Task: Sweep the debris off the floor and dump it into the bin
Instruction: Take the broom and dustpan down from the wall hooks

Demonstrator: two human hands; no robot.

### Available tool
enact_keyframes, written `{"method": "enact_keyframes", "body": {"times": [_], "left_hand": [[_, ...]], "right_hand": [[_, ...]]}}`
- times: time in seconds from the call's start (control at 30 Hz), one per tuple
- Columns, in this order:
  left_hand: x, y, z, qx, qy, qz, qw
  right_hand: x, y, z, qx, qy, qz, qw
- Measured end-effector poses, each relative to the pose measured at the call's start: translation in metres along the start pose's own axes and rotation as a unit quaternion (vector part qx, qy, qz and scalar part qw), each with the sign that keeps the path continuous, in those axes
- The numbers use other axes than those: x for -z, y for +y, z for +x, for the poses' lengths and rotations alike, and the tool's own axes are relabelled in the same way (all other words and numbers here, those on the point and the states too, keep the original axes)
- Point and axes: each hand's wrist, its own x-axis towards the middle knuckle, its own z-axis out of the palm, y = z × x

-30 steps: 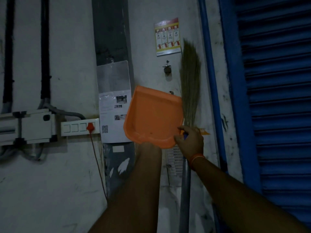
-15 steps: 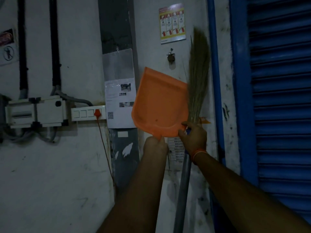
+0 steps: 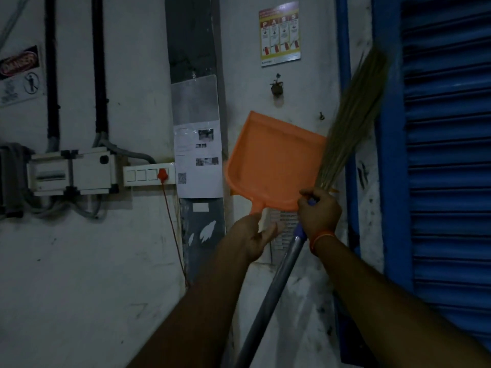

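An orange dustpan (image 3: 271, 160) is held upright against the white wall, pan end up. My left hand (image 3: 255, 236) grips its handle from below. A grass broom (image 3: 350, 120) with a grey metal handle (image 3: 268, 304) leans to the right, bristles up. My right hand (image 3: 320, 212) grips it just below the bristles, right beside the dustpan's lower corner. Neither the floor nor any bin shows in this view.
A blue roller shutter (image 3: 446, 155) and its blue frame fill the right side. On the wall are a hook (image 3: 276, 87), a fire-safety poster (image 3: 280, 34), a switch strip with an orange plug (image 3: 162, 174), electrical boxes (image 3: 71, 172) and black pipes.
The broom has tilted rightward, its bristles now across the shutter frame. The dustpan has shifted a little right, and its handle shows above my left hand.
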Motion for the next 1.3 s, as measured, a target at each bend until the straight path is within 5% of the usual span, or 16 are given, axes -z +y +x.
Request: {"method": "enact_keyframes", "body": {"times": [0.17,0.4,0.47,0.6,0.73,1.0,1.3], "left_hand": [[0.041,0.002,-0.021,0.018,-0.063,0.256,0.964],[0.075,0.009,-0.019,-0.138,0.008,0.574,0.807],[0.083,0.008,-0.016,-0.188,0.001,0.537,0.823],[0.092,0.008,-0.025,-0.231,-0.140,0.400,0.876],[0.094,0.006,-0.031,-0.244,-0.225,0.392,0.858],[0.083,0.004,-0.029,-0.208,-0.236,0.372,0.873],[0.098,-0.022,-0.029,-0.286,-0.145,0.255,0.912]], "right_hand": [[0.007,-0.008,0.004,0.051,-0.015,-0.009,0.999],[0.001,-0.010,-0.003,0.114,-0.054,-0.004,0.992],[0.000,-0.016,-0.006,0.114,-0.068,0.008,0.991],[0.001,-0.027,-0.009,0.109,-0.073,0.040,0.991],[0.002,-0.032,-0.009,0.087,-0.080,0.070,0.991],[0.006,-0.035,-0.022,0.079,-0.117,0.094,0.986],[-0.009,-0.024,-0.033,0.042,-0.207,0.119,0.970]]}}
